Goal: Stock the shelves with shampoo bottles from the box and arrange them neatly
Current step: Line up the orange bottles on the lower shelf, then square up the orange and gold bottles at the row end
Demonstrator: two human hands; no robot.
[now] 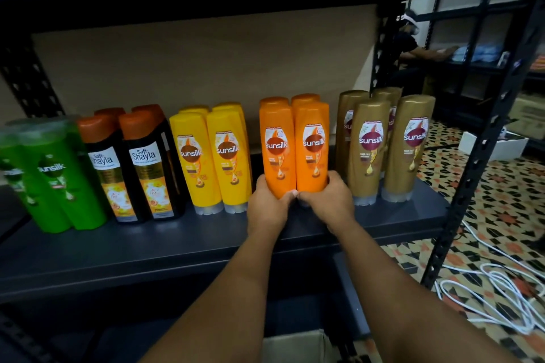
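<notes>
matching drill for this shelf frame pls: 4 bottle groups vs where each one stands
Things:
1. green bottles
2. black Shayla bottles
3. orange bottles
4. gold bottles

Places:
A. gripped at the base by the left hand and right hand
B. far right of the row
C. far left of the row
D. between green and yellow bottles

Pairs: 1-C, 2-D, 3-A, 4-B

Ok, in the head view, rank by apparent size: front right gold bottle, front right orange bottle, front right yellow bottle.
1. Front right gold bottle, the tallest and widest.
2. Front right orange bottle and front right yellow bottle: too alike to rank. The right hand hides the orange bottle's base.
</notes>
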